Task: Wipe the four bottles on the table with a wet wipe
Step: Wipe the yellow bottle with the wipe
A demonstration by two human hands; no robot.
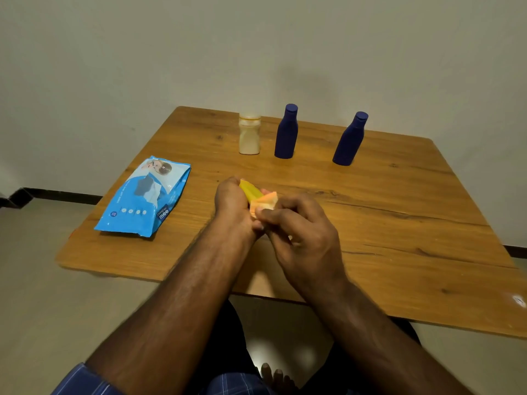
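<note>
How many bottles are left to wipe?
None looks finished for sure. The left hand holds the yellow bottle while the right hand rubs it with the wipe. The cream bottle and two blue bottles stand untouched at the back.

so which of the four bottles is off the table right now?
The yellow bottle, gripped in the left hand; the cream one and both blue ones stand upright at the back.
</note>
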